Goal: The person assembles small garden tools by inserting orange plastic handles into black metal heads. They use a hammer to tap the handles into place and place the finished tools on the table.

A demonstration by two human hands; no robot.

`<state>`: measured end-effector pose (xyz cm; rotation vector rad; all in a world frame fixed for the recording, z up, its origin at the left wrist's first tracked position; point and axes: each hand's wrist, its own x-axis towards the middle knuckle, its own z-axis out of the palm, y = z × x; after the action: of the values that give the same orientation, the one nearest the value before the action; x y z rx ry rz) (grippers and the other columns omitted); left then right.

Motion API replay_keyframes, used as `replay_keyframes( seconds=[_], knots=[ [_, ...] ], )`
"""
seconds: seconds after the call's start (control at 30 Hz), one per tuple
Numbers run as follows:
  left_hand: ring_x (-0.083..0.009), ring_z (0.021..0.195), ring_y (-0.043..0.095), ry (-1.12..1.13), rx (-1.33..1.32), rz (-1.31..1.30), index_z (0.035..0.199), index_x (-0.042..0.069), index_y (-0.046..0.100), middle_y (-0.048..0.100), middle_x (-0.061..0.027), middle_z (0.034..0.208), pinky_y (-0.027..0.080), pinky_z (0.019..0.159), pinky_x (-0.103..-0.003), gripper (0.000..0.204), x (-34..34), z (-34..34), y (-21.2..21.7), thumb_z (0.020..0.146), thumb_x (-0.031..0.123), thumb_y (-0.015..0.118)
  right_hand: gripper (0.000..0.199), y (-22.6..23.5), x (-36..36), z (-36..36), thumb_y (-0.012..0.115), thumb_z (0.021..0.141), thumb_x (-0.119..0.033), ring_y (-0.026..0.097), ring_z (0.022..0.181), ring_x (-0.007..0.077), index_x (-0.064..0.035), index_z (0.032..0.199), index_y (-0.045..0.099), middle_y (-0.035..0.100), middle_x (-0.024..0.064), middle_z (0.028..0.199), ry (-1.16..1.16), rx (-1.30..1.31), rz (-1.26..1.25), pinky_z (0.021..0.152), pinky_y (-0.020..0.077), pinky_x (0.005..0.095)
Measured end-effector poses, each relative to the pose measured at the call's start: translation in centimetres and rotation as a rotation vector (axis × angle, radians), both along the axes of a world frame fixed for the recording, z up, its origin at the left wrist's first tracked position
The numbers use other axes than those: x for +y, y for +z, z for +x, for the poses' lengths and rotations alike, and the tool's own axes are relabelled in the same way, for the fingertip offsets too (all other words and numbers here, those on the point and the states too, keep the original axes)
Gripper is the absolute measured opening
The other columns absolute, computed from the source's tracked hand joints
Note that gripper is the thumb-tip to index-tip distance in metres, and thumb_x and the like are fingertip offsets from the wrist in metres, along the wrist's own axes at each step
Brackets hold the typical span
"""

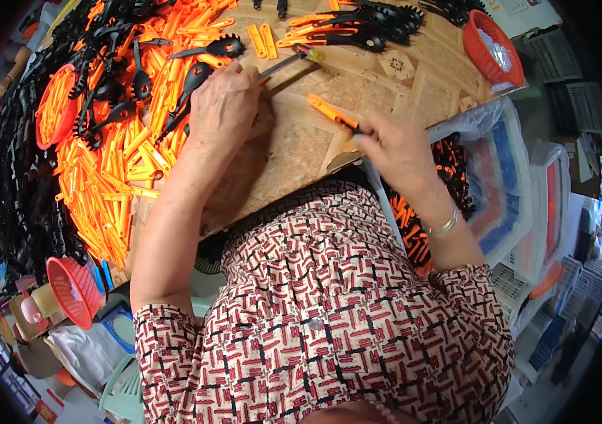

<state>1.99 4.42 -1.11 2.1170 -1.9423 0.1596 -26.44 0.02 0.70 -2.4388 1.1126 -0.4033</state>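
My right hand (pixel 403 155) is closed round the black end of a kitchen utensil, near the table's front edge. The utensil's orange handle (pixel 329 109) points up and to the left. My left hand (pixel 223 106) is over the table beside the pile, its back turned up and its fingers bent. What its fingers hold, if anything, is hidden. A small hammer (pixel 287 65) with a yellowish, see-through head lies right of my left hand, its reddish handle end by the fingers. Black spoon heads (pixel 197 76) lie just left of that hand.
Loose orange handles (pixel 106 187) and black utensil parts (pixel 7 191) are heaped at the left. Finished-looking utensils (pixel 368 28) lie at the far side. Red baskets (pixel 495 53) stand on the table's edges. Beside my right forearm, a lined container (pixel 449 152) holds black-and-orange utensils.
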Motion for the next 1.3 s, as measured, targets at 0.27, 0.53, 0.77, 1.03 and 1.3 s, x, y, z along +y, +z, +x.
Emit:
replay_keyframes(
  seconds=[0.27,0.53,0.77,1.03,1.3],
  knots=[
    [-0.0054,0.058,0.058,0.103,1.282,0.186,0.104,0.002,0.066,0.067,-0.0021,0.071,0.045,0.05,-0.022,0.021,4.1,-3.1,3.8,0.094,0.018,0.076,0.014,-3.3,4.8,-0.1,0.072,0.097,-0.009,0.06,0.065,0.0033,0.0021,0.09,0.071,0.067,-0.0013,0.071,-0.183,-0.371,0.932,0.058,0.0456,0.0203],
    [-0.0056,0.055,0.061,0.124,1.499,0.214,0.106,0.004,0.062,0.072,-0.0045,0.077,0.042,0.047,-0.019,0.018,6.4,-5.9,0.7,0.096,0.014,0.072,0.021,-3.9,5.5,0.2,0.067,0.1,-0.017,0.059,0.064,0.003,-0.0028,0.087,0.074,0.07,-0.0016,0.071,-0.081,-0.207,0.825,0.06,0.0452,0.0211],
    [-0.0079,0.066,0.07,0.152,1.575,0.227,0.108,0.002,0.061,0.073,-0.0054,0.083,0.045,0.047,-0.019,0.019,6.6,-6.6,-0.2,0.096,0.012,0.072,0.027,-4.8,5.8,0.3,0.069,0.098,-0.022,0.056,0.062,0.0049,-0.0023,0.08,0.075,0.07,-0.001,0.067,-0.09,-0.417,0.92,0.06,0.0443,0.025],
    [-0.0076,0.064,0.068,0.143,1.54,0.161,0.106,0.003,0.061,0.067,-0.0016,0.078,0.046,0.048,-0.019,0.018,7.2,-8.2,-0.3,0.097,0.013,0.072,0.027,-4.5,6.2,0.5,0.069,0.098,-0.021,0.055,0.064,0.0033,-0.0022,0.08,0.074,0.07,-0.001,0.068,-0.132,-0.411,0.931,0.06,0.043,0.0232],
    [-0.0088,0.059,0.061,0.082,1.151,0.059,0.098,0.002,0.059,0.063,-0.0025,0.073,0.048,0.05,-0.025,0.02,7.1,-7.9,-1.4,0.095,0.015,0.075,0.028,-4.3,6.2,0.9,0.067,0.101,-0.021,0.059,0.061,0.0051,-0.0005,0.083,0.072,0.069,0.0017,0.066,-0.168,-0.438,0.981,0.058,0.0451,0.0227]
  ],
)
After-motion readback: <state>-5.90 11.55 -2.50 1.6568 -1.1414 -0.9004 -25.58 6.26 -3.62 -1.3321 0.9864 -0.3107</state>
